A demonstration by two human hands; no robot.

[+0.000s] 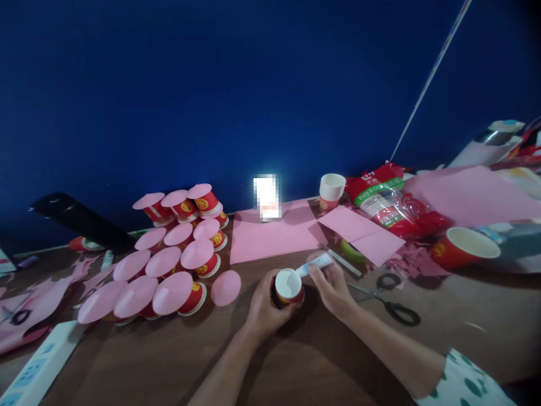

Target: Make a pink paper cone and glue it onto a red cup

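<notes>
My left hand (268, 310) wraps around a red paper cup (289, 285), its white round end facing up. In my right hand (332, 285) is a small white-and-blue glue stick (318, 263), gripped between thumb and fingers. Its narrow left end is at the cup's rim; whether it touches I cannot tell. On the table to the left lies a loose pink paper disc (226, 288). Beside it several upside-down red paper cups (192, 299) stand in rows, topped with shallow pink paper cones (172, 293). Black-handled scissors (386, 299) lie right of my right hand.
Pink paper sheets (270, 234) lie ahead, with a bright blurred-out object (267, 197) behind. A white-and-red cup (332, 192), a red bag of paper cups (380, 197) and a tipped cup (467, 251) are rightward. At left are a black cylinder (80, 220) and a power strip (42, 363).
</notes>
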